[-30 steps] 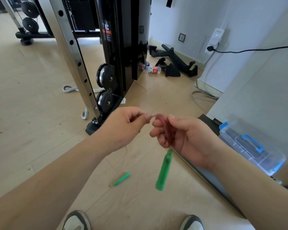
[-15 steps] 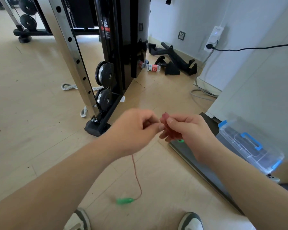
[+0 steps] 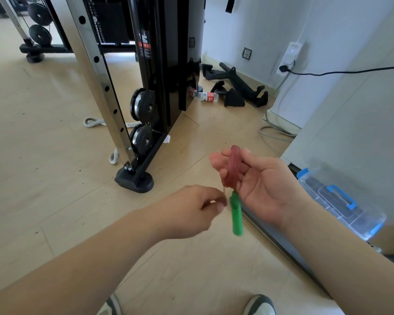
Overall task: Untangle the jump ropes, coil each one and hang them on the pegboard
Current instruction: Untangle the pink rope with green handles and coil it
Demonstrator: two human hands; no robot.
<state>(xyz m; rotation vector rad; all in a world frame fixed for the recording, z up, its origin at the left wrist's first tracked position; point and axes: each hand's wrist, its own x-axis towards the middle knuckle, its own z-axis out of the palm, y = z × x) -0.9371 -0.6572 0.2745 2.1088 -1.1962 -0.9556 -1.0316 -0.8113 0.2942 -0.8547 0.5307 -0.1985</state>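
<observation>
Fingers [image 3: 216, 159] of the right hand [image 3: 259, 187] hold the red rope coil [image 3: 233, 167]; the left hand [image 3: 191, 210] has dropped lower, pinching the loose rope [image 3: 224, 190] for another loop

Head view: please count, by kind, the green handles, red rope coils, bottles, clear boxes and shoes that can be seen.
Green handle: 1
Red rope coil: 1
Bottle: 1
Clear box: 1
Shoes: 2
Total: 6

Head-worn view, forward and down
</observation>
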